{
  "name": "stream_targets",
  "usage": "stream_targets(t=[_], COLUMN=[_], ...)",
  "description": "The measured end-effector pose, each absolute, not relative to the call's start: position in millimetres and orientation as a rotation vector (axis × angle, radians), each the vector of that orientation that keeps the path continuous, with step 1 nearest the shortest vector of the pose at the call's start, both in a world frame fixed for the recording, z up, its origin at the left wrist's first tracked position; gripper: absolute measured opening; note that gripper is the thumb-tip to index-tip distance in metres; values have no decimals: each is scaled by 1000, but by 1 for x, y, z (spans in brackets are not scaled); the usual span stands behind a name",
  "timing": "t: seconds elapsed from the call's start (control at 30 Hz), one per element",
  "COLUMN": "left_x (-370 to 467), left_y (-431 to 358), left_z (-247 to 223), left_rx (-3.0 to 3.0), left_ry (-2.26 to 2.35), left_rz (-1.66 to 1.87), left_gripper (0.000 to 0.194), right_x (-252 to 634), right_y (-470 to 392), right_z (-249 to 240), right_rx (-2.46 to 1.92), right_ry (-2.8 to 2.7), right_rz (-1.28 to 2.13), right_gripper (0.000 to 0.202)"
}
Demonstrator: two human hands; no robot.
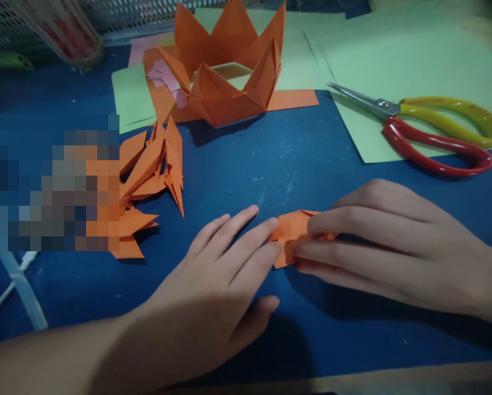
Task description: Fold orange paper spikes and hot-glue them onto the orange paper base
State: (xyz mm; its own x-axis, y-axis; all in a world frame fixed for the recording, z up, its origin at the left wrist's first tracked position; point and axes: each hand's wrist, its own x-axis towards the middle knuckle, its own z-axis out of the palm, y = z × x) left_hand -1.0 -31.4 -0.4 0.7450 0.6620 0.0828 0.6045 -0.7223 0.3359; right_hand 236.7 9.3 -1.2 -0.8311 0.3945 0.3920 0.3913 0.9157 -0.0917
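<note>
A small piece of folded orange paper [290, 233] lies on the blue tabletop between my hands. My left hand [223, 280] is stretched out with its fingers apart, two fingertips touching the paper's left edge. From the right, my right hand [397, 247] grips the paper, its fingers bent over it and hiding the right part. Up and to the left of my left hand is a pile of pointed folded orange paper pieces [149, 170]. Beyond my hands stands an orange paper crown-shaped ring [225, 104] with tall points.
Scissors [383, 104] with one yellow and one red handle lie partly on light green paper sheets [418, 49] at upper right. A clear cup [64, 33] stands by a metal mesh holder [134, 16] at the back. Pixelation hides an area at left.
</note>
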Motion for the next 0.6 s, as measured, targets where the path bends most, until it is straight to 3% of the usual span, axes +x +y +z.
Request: stream_targets(t=[0.17,0.4,0.6], left_x=[-1,-1,-1], left_y=[-32,-32,-33], left_z=[-1,0,-2], left_rx=[2663,2755,2743], left_ry=[998,968,912], left_rz=[306,287,287], left_gripper=[45,41,37], right_x=[235,244,242], right_y=[4,21,23], right_z=[4,8,6], right_rx=[-537,-500,-576], right_ry=[-2707,-2792,-2748], right_rz=[18,258,249], right_gripper=[10,40,25])
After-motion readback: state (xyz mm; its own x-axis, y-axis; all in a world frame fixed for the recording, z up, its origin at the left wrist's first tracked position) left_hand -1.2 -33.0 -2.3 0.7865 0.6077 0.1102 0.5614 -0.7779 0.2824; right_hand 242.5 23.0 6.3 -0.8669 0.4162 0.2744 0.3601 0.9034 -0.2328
